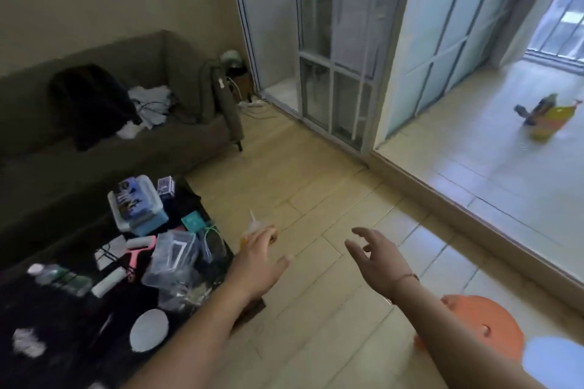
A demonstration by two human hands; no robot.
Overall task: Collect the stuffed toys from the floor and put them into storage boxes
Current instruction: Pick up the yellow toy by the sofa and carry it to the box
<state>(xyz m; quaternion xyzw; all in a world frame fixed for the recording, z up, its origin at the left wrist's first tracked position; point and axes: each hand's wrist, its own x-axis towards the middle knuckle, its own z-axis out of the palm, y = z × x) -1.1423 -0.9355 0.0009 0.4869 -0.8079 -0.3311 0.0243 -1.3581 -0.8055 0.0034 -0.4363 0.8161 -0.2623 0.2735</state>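
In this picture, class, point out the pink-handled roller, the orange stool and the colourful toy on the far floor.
pink-handled roller (141, 245): head view, on its pink handle.
orange stool (483, 322): head view, on its round seat.
colourful toy (548, 118): head view, on its yellow body.

Left hand (257, 257) gripping small orange toy (252, 230), right hand (376, 257) spread
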